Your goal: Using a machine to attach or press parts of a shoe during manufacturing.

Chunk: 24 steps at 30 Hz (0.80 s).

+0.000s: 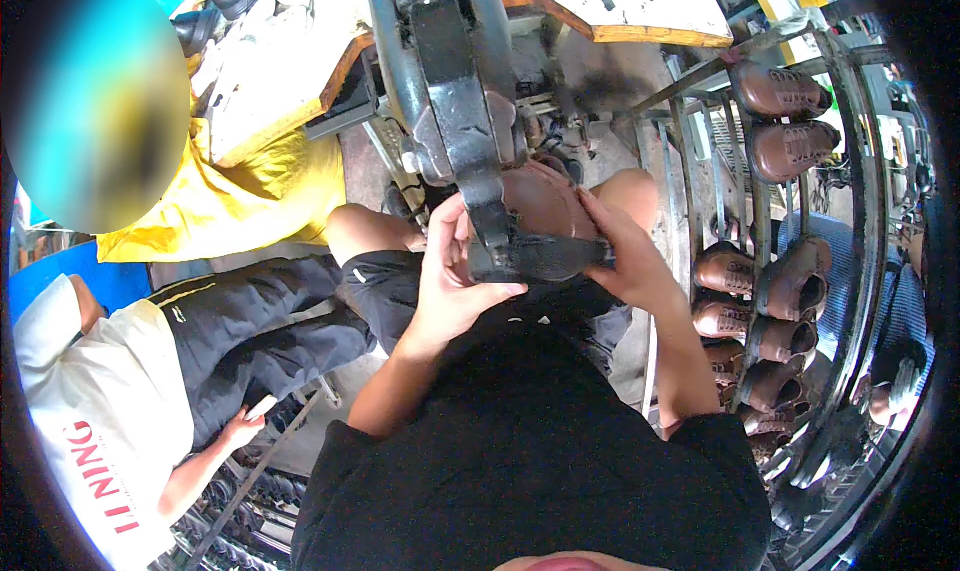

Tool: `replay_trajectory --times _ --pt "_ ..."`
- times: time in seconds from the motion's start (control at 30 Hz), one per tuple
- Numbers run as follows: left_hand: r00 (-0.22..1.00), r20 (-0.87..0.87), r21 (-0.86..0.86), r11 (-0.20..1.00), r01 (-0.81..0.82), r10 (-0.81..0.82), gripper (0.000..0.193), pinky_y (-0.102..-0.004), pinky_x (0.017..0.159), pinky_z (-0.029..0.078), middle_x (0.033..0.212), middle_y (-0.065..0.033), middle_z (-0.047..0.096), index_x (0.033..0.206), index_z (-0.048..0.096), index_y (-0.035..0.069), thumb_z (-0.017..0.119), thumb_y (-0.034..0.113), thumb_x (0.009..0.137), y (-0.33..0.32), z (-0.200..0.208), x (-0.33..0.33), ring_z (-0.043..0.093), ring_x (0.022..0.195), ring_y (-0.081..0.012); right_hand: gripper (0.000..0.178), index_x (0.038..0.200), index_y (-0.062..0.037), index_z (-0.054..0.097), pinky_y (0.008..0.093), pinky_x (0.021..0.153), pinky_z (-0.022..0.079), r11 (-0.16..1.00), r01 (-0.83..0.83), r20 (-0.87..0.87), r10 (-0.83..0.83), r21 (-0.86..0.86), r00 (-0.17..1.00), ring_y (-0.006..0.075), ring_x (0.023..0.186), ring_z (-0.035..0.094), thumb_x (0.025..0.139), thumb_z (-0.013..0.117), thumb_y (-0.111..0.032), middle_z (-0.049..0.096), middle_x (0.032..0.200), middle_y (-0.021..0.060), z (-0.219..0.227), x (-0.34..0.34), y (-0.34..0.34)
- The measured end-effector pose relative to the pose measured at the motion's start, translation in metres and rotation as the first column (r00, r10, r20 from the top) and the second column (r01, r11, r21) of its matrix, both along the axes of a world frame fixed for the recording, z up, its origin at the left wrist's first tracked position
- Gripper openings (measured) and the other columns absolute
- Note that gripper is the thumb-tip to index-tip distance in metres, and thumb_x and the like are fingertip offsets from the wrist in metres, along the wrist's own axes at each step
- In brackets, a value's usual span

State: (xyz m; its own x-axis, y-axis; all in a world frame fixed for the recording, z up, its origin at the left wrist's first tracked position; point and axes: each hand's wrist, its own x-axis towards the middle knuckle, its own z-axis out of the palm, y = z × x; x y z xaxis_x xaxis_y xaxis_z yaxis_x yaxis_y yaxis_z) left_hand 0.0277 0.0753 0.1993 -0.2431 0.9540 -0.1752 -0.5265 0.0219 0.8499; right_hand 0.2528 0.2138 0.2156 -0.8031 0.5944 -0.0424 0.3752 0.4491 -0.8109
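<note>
Head view — left hand (pixel 447 289) and right hand (pixel 630 256), both half-curled, grasp a brown shoe (pixel 540 203) at a black machine (pixel 462 121).

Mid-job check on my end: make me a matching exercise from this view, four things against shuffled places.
1. Brown leather piece
2. Yellow cloth
3. Metal rack
4. Co-worker

A. Right side, bearing brown shoes
B. Far left, in white shirt
C. Between left hand and right hand
D. Upper left, beside worktable

Pairs: 1-C, 2-D, 3-A, 4-B
</note>
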Motion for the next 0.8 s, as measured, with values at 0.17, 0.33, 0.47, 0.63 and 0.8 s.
replay_trajectory --times 0.17,0.33,0.47,0.63,0.8 --pt "0.995 0.095 0.070 0.997 0.022 -0.029 0.104 -0.0362 0.110 0.042 0.152 -0.0098 0.041 0.153 0.027 0.009 0.087 -0.006 0.069 0.003 -0.012 0.001 0.043 0.139 -0.0225 0.100 0.160 -0.0126 0.033 0.0431 0.104 0.045 0.996 -0.061 0.078 0.056 0.070 0.995 0.0408 0.121 0.057 0.072 0.078 0.001 0.059 0.130 0.0204 0.018 0.001 0.011" --pt "0.984 -0.178 0.164 0.986 0.011 0.019 0.102 -0.0364 0.111 0.042 0.155 -0.0104 0.039 0.155 0.026 0.007 0.085 -0.006 0.074 -0.006 0.002 -0.020 0.041 0.141 -0.0219 0.096 0.160 -0.0104 0.032 0.0466 0.104 0.045 0.997 -0.071 -0.012 0.071 -0.013 0.997 0.0440 0.118 0.058 0.076 0.079 -0.004 0.061 0.127 0.0236 -0.009 -0.014 -0.005" --pt "0.820 -0.571 0.132 0.982 0.139 -0.039 0.100 -0.0404 0.119 0.032 0.155 -0.0165 0.043 0.160 0.021 0.004 0.085 0.011 0.083 -0.027 0.027 -0.075 0.040 0.145 -0.0257 0.088 0.157 -0.0068 0.037 0.0463 0.106 0.045 0.998 -0.029 0.152 0.021 0.055 0.988 0.0436 0.121 0.058 0.082 0.081 -0.015 0.059 0.130 0.0266 -0.025 -0.032 -0.031" --pt "0.709 -0.427 0.412 0.818 -0.401 0.562 0.080 -0.0422 0.106 0.049 0.129 -0.0177 0.063 0.165 0.009 0.014 0.059 0.009 0.103 -0.029 0.136 -0.149 0.065 0.116 -0.0270 0.083 0.157 -0.0031 0.034 0.0440 0.108 0.044 0.979 -0.087 0.115 0.109 -0.183 0.987 0.0427 0.129 0.054 0.089 0.077 -0.026 0.054 0.140 0.0296 -0.070 -0.036 -0.041" --pt "0.489 -0.303 0.752 0.520 -0.405 0.818 0.068 -0.0383 0.092 0.056 0.115 -0.0197 0.068 0.161 0.018 0.007 0.056 0.011 0.104 -0.019 0.209 -0.214 0.070 0.096 -0.0241 0.088 0.160 -0.0024 0.025 0.0449 0.109 0.043 0.947 -0.144 -0.026 0.142 -0.287 0.990 0.0379 0.136 0.050 0.093 0.073 -0.030 0.047 0.152 0.0235 -0.072 -0.052 -0.047"
